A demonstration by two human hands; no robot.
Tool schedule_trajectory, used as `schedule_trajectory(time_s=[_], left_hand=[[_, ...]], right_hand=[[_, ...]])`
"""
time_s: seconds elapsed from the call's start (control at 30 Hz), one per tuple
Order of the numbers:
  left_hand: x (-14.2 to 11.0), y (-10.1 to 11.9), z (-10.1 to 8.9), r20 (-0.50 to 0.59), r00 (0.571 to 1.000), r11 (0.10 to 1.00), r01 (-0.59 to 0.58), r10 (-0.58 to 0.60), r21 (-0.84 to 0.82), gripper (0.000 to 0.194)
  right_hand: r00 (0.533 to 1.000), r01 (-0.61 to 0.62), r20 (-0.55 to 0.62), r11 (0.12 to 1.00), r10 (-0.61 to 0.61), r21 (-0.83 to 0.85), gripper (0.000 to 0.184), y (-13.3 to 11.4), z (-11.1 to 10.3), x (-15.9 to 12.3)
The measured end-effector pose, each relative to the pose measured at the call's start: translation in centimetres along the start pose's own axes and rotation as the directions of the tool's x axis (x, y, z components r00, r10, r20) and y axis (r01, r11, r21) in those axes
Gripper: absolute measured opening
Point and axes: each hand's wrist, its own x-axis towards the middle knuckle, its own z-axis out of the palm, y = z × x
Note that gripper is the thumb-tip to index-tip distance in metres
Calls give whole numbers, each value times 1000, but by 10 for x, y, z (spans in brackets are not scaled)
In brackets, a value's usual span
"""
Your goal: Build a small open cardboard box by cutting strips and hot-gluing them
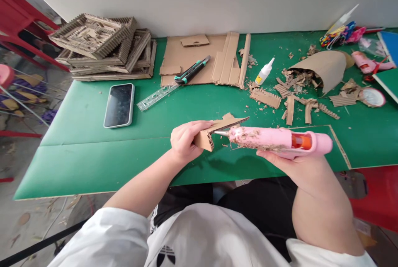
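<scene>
My left hand (187, 139) is closed on a bent piece of cardboard (205, 140), held above the table's front part. In my right hand (289, 162) is a pink hot glue gun (264, 138) with an orange glue window and brown cardboard scraps stuck along its barrel. Its metal nozzle points left and meets the inner side of the fold, or comes very near it; which of the two I cannot tell. Most fingers of my right hand are hidden beneath the gun's body.
On the green table (83, 142) lie a phone (118, 105), a clear ruler (158, 97), a utility knife (192, 70) on a cardboard sheet (186, 57), a glue bottle (264, 72) and cardboard scraps (265, 98). Stacked corrugated frames (105, 47) stand back left; a curved cardboard piece (326, 68) lies right.
</scene>
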Motion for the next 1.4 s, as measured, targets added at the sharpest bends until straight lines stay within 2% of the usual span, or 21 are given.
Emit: schedule_trajectory(time_s=[0.3, 0.6, 0.93, 1.07, 1.4], left_hand=[[1, 2, -1, -18, 1000, 999, 23, -24, -45, 27], [3, 2, -1, -37, 999, 1000, 19, -19, -2, 17], [2, 2, -1, -65, 998, 998, 17, -21, -68, 23], [1, 2, -2, -62, 997, 997, 35, -39, -69, 26], [0, 4, -3, -60, 994, 994, 83, -88, -70, 32]], right_hand=[[998, -18, -55, 1000, 18, 0, 14, 0, 1, 1], [989, -122, -65, 987, 129, 108, 16, -3, 3, 1], [997, -40, -65, 999, 41, 18, 7, 13, -5, 4], [996, -71, -63, 997, 70, -21, 5, 12, -7, 3], [991, -88, -101, 996, 89, 22, 2, 17, -8, 4]])
